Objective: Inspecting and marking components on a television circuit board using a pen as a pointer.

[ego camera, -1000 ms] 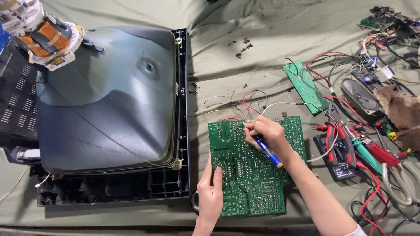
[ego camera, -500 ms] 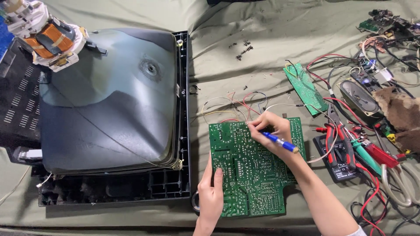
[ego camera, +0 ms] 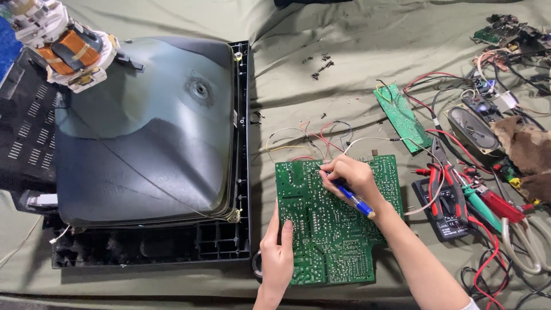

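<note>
A large green rectangular circuit board [ego camera: 333, 221] lies solder-side up, right of a grey picture tube [ego camera: 143, 129]. The right hand [ego camera: 347, 178] pinches a blue pen-shaped tool [ego camera: 353, 200], tip on the board. The left hand [ego camera: 278, 255] presses flat on the near-left edge; steady pressure prevents slipping.

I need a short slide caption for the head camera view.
Right hand holds a blue pen on a green circuit board; left hand steadies its edge.

Circuit board [ego camera: 333, 229] on olive cloth [ego camera: 344, 74]

Large green circuit board [ego camera: 333, 229], solder side up, flat on cloth; blue pen-like tool [ego camera: 351, 198] slanted across its upper part.
</note>
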